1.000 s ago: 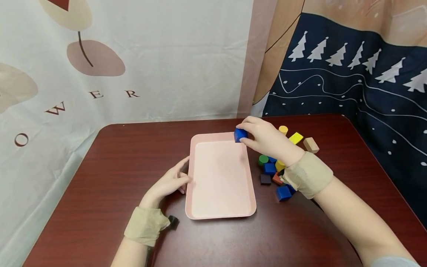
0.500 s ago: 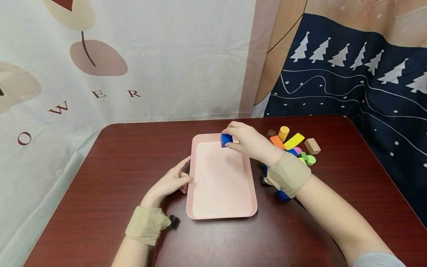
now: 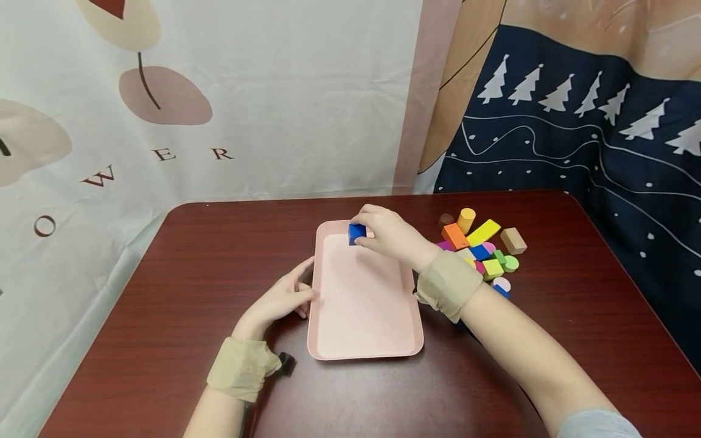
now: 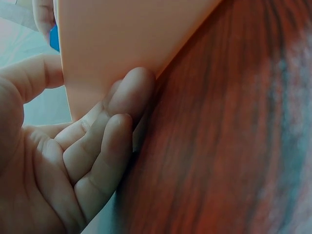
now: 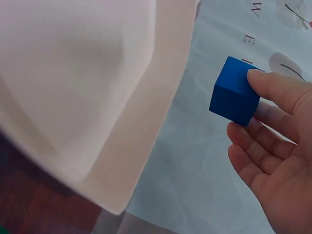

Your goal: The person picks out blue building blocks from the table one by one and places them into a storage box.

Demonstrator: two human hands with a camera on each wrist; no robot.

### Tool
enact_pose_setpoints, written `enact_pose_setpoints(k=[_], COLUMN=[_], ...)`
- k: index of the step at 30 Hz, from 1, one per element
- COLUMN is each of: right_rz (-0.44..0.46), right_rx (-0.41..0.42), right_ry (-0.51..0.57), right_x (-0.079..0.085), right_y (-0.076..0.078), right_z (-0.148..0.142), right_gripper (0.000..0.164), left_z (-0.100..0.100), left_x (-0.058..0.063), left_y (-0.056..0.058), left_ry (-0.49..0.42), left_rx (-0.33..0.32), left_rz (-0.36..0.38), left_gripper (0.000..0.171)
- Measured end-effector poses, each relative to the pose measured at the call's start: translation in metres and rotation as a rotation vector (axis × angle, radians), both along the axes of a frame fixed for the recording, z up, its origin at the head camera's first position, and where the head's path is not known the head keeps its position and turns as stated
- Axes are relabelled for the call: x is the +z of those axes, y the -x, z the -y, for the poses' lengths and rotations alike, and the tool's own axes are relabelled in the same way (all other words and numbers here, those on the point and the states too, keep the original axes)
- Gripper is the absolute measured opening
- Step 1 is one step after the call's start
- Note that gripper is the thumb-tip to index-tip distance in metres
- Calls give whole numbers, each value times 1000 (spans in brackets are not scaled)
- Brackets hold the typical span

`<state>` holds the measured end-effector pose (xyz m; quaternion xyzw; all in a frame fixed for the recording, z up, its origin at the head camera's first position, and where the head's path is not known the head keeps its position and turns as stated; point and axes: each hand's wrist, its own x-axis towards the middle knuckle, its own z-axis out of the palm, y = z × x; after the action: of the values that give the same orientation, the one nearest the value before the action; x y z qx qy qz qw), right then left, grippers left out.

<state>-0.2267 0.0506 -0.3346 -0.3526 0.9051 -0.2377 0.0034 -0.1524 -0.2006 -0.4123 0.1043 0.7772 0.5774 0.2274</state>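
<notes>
My right hand [image 3: 390, 234] pinches a blue cube [image 3: 357, 234] between thumb and fingers over the far end of the pink tray [image 3: 367, 304]. In the right wrist view the thumb lies along one side of the blue cube [image 5: 235, 92], with fingertips on the other side. The tray's raised rim [image 5: 141, 112] appears beside it there. My left hand [image 3: 276, 298] rests at the tray's left side, index finger stretched along it. Up close in the left wrist view, the thumb touches the rim while other fingertips [image 4: 131, 95] lie against the outer wall [image 4: 112, 39].
Right of the tray lies a pile of coloured blocks, including a yellow cylinder [image 3: 467, 219], an orange block [image 3: 455, 235], a yellow bar [image 3: 484, 232] and a plain wooden block [image 3: 512, 241]. My right forearm hides part of the pile. A patterned cloth [image 3: 274, 121] hangs behind the table [image 3: 230, 243].
My right hand has carried the blue cube leftward and slightly nearer, from the tray's far right corner to over its far middle. More blocks show behind it. My left hand has stayed put.
</notes>
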Motion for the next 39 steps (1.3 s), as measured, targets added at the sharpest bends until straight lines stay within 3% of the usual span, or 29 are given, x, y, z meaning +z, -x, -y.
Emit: enact_pose_setpoints(k=[7, 15, 22, 39], right_rz=[-9, -28, 43, -27], right_rx=[-58, 29, -7, 12], right_ry=[-77, 2, -7, -71], right_x=[-7, -22, -35, -58], right_y=[2, 10, 12, 21], right_z=[13, 23, 31, 39], right_gripper=[34, 26, 23, 15], left_z=[1, 2, 2, 2], left_x=[-7, -5, -7, -13], left_y=[0, -2, -1, 1], left_ry=[8, -11, -26, -85], left_rx=[11, 4, -3, -24], left_rz=[-10, 4, 26, 69], left_gripper=[76, 76, 77, 78])
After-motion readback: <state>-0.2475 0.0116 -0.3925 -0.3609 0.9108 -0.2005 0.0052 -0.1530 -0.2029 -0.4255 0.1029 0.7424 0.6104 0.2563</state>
